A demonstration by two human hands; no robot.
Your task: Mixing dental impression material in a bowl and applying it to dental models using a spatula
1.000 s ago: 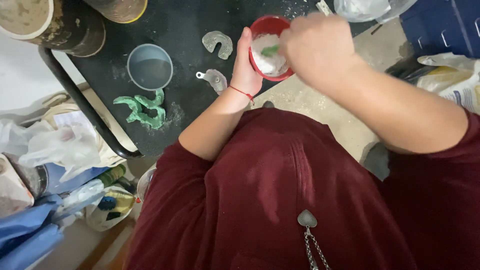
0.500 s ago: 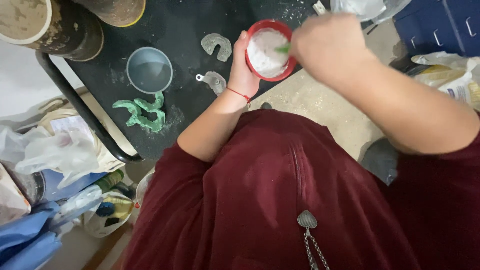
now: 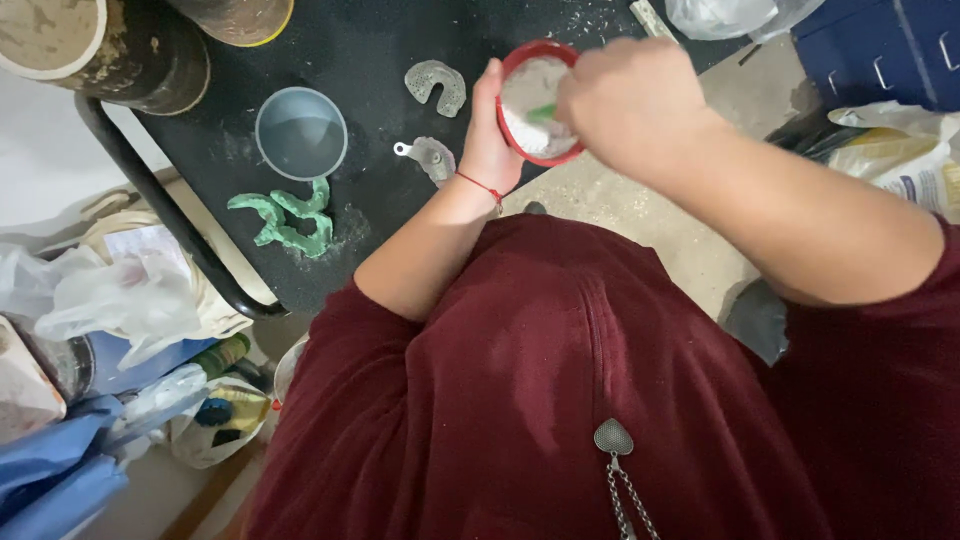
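My left hand (image 3: 490, 140) grips the side of a red bowl (image 3: 520, 70) that holds white paste, just past the edge of the black table (image 3: 370, 40). My right hand (image 3: 630, 100) is closed over a green-tipped stirring tool (image 3: 541, 113) that dips into the paste; most of the tool is hidden under the fist. A thin red string circles my left wrist.
On the table lie a grey cup (image 3: 301, 132), a green horseshoe-shaped tray (image 3: 287, 219), a grey horseshoe-shaped tray (image 3: 437, 85) and a small metal tray (image 3: 430, 157). Dirty round containers (image 3: 100, 50) stand at the back left. Plastic bags (image 3: 120, 300) pile up at the left; a blue box (image 3: 880, 50) at the right.
My right hand has shifted left and back over the bowl in a stirring motion. The left hand keeps its hold on the bowl.
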